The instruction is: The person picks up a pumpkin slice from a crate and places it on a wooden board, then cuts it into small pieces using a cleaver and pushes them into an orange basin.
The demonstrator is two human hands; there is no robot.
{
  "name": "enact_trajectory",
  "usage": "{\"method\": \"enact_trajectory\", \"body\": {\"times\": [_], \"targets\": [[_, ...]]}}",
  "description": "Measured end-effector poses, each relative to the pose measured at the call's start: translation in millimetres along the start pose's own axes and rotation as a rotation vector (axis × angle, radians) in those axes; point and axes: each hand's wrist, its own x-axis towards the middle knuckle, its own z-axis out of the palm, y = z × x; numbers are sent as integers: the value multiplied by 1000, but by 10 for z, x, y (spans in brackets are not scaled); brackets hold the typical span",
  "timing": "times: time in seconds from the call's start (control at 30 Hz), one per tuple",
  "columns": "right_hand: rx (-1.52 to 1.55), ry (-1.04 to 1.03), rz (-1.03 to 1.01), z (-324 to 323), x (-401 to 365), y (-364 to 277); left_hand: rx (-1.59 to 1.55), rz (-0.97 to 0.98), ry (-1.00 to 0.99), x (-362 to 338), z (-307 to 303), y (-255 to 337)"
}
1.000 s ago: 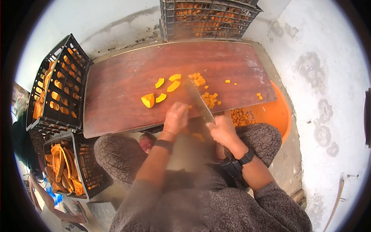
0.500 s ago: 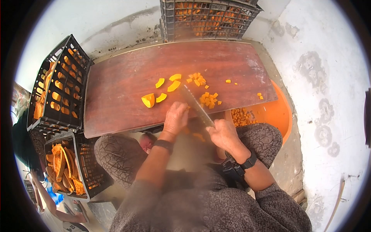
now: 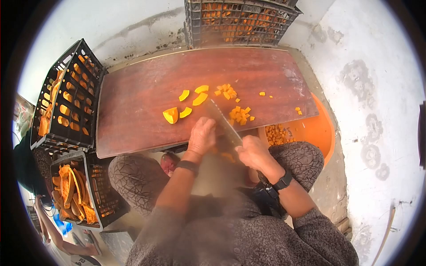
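- A person's right hand (image 3: pixel 255 154) grips a knife (image 3: pixel 226 123) by its handle, the blade slanting across the near edge of a reddish board (image 3: pixel 142 93).
- The left hand (image 3: pixel 202 135) sits just beside the blade, fingers curled inward; whether they pinch a piece cannot be told.
- Pumpkin slices (image 3: pixel 200 99) and a thicker wedge (image 3: pixel 170 115) lie on the board beyond the left hand; diced cubes (image 3: pixel 240 115) lie to the right of the blade.
- Clean cutting here likely calls for fingertips tucked well back, knuckles toward the steel, and a piece held flat so it cannot roll.
- Even spacing between strokes should give matching cubes.
- An orange tub (image 3: pixel 325 128), cubes inside, stands partly under the board's right end; working so near the board's edge risks spilling pieces.
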Motion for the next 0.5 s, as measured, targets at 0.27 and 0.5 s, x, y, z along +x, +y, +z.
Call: {"method": "enact_trajectory", "body": {"times": [0.27,0.5], "targets": [[55,-153,73,-154,205,-158,-44,-57,9,12,15,-17],[388,-140,258,-137,158,-51,15,-65,-27,15,32,-33]]}}
